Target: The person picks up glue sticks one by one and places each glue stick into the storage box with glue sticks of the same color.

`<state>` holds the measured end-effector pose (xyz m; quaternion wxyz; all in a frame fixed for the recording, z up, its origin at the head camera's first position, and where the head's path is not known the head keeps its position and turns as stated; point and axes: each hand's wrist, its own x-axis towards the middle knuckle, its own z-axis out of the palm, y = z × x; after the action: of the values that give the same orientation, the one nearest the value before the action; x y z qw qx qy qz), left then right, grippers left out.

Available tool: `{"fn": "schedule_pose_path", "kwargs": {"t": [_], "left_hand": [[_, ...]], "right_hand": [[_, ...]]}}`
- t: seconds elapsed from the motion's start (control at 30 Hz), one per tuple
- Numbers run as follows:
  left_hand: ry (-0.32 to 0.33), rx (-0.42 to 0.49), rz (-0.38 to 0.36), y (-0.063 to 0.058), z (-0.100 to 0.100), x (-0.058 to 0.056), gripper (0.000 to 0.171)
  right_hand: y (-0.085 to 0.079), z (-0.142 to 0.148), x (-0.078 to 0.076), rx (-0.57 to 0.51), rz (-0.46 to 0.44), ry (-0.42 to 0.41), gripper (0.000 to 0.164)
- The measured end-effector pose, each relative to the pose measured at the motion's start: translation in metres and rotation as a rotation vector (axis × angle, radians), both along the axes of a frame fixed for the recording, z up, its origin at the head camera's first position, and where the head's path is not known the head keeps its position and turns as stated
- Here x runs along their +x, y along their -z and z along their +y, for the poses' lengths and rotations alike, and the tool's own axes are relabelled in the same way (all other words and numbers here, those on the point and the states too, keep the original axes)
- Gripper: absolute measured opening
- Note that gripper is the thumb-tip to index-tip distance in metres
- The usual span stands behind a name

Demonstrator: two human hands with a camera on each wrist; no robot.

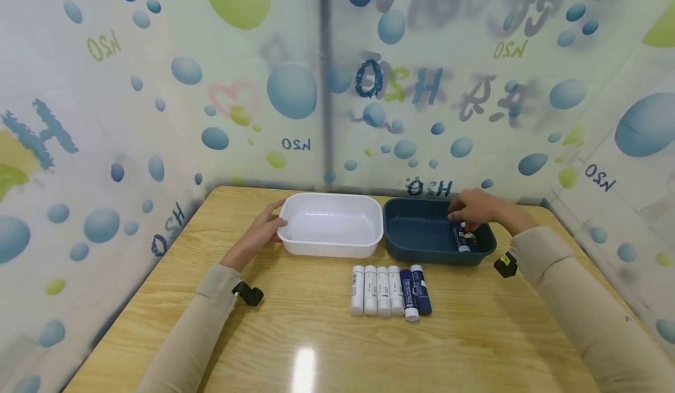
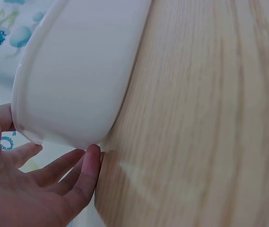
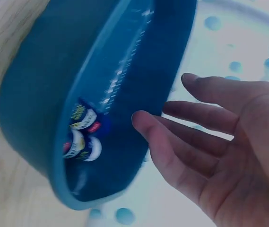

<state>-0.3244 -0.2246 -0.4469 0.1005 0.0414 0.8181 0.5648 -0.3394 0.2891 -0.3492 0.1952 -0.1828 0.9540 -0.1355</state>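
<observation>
My left hand (image 1: pixel 262 227) grips the left end of a white plastic tray (image 1: pixel 329 250), thumb over the rim and fingers against the outside wall. The left wrist view shows the fingertips (image 2: pixel 92 153) touching the lower edge of the white tray (image 2: pixel 84 61). Over the right end of a dark blue tray (image 1: pixel 416 229), my right hand (image 1: pixel 473 207) hangs with loosely bent fingers and nothing between them. Below it, dark blue glue sticks (image 1: pixel 462 238) with white ends lie in that tray; the right wrist view shows those glue sticks (image 3: pixel 83 135) bunched at one end.
In front of the trays, several white glue sticks (image 1: pixel 377 290) lie in a row beside two dark blue glue sticks (image 1: pixel 415 293). The wooden table (image 1: pixel 295 323) meets a patterned curtain (image 1: pixel 337 147) at its back edge.
</observation>
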Motion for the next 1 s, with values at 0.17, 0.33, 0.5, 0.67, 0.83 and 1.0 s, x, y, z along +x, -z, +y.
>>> {"fn": "schedule_pose_path", "kwargs": {"t": [0.17,0.33,0.5,0.67,0.83,1.0], "left_hand": [[-0.003,-0.008,-0.001,0.000,-0.002,0.002,0.067],[-0.013,-0.009,-0.003,-0.002,-0.002,0.003,0.067],[-0.011,-0.009,-0.001,-0.002,-0.002,0.003,0.067],[-0.008,-0.008,0.003,0.000,-0.002,0.000,0.067],[-0.008,-0.007,0.004,0.000,-0.002,0.000,0.067],[-0.015,-0.004,0.002,0.000,0.000,0.000,0.066]], "right_hand": [[-0.013,-0.008,0.015,-0.039,0.056,-0.064,0.043],[-0.022,-0.022,0.039,-0.059,0.143,-0.123,0.040],[-0.023,-0.033,0.067,-0.141,0.153,-0.144,0.040],[-0.018,-0.040,0.091,-0.207,0.137,-0.166,0.040],[-0.007,-0.045,0.104,-0.225,0.129,-0.192,0.038],[0.010,-0.049,0.109,-0.242,0.055,-0.185,0.041]]}}
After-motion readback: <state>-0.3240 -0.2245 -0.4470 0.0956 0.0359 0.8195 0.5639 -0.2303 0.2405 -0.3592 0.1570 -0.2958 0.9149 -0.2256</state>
